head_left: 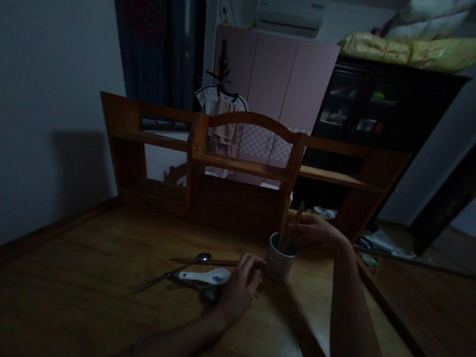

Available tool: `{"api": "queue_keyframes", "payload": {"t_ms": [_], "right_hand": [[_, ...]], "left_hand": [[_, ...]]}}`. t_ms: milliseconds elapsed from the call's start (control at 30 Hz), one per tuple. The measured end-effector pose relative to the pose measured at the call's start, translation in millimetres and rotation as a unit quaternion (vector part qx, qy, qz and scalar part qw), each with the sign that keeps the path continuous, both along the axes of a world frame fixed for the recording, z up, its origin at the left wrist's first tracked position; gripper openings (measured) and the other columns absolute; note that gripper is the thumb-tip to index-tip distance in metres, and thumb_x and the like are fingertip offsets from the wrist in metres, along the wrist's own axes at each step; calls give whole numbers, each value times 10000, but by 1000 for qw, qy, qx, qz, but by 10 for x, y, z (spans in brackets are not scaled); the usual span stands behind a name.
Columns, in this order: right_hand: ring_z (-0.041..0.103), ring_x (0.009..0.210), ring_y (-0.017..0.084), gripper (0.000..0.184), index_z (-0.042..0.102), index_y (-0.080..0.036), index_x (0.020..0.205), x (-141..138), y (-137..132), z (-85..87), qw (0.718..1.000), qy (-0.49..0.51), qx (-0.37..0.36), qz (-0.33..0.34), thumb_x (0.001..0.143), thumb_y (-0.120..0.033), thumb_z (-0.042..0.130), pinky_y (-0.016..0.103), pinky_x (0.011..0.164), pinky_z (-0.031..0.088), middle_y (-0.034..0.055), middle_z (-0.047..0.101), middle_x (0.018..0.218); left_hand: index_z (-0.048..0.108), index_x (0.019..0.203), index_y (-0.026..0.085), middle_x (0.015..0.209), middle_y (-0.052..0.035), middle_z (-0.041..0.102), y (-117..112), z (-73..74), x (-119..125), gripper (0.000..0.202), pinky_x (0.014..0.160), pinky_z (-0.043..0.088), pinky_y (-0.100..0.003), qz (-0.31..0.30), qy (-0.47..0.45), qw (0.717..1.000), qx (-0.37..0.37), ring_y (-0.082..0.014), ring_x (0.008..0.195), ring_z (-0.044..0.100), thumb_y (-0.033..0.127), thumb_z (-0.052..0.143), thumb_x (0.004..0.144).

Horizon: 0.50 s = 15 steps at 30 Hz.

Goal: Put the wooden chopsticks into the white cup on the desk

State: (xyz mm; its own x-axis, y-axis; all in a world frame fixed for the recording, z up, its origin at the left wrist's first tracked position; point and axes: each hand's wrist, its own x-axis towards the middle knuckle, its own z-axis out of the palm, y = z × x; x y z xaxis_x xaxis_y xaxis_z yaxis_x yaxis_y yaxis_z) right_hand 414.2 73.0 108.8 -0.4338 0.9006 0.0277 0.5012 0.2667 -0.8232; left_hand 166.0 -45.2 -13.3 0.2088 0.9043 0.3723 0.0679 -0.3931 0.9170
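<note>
A small pale cup (279,262) stands on the wooden table (86,298) and holds several wooden chopsticks (290,225) upright. My right hand (314,229) is at the cup's rim, fingers closed around the chopsticks. My left hand (240,287) rests on the table just left of the cup, fingers curled, nearly touching it. Beside that hand lie a white ceramic spoon (206,277) with a blue mark, a metal spoon (173,272) and a dark chopstick (203,262) lying flat.
A wooden shelf unit (243,165) stands along the table's far edge. Behind it are a pink wardrobe (288,83), hanging clothes (222,121) and a dark glass cabinet (364,112). The room is dim. A white wall runs along the left.
</note>
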Motion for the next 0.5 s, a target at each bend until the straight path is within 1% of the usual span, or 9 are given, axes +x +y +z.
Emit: {"api": "queue_keyframes", "payload": {"t_ms": [167, 333, 500], "right_hand": [[597, 636, 157, 456, 685, -121, 804, 12, -10, -15, 1000, -12, -2, -17, 697, -564, 688, 254, 587, 456, 49, 659, 708], [595, 662, 151, 445, 692, -125, 829, 4, -14, -47, 1000, -1, -19, -8, 693, -549, 699, 253, 615, 468, 48, 667, 750], [589, 643, 149, 432, 691, -119, 821, -11, -68, -21, 1000, -4, -22, -16, 706, -535, 702, 244, 582, 458, 63, 665, 752]], "left_hand": [[548, 1072, 227, 1074, -43, 486, 3, -1, 5, 217, 483, 531, -186, -3, -5, 1000, 2, -134, 785, 555, 225, 410, 905], [547, 1066, 222, 1067, -44, 490, -14, 26, -6, 211, 483, 519, -173, -6, -3, 1000, -2, -128, 779, 556, 218, 410, 905], [548, 1062, 217, 1064, -46, 489, -7, 13, 2, 209, 474, 511, -167, -6, -4, 1000, -1, -129, 779, 557, 219, 411, 903]]}}
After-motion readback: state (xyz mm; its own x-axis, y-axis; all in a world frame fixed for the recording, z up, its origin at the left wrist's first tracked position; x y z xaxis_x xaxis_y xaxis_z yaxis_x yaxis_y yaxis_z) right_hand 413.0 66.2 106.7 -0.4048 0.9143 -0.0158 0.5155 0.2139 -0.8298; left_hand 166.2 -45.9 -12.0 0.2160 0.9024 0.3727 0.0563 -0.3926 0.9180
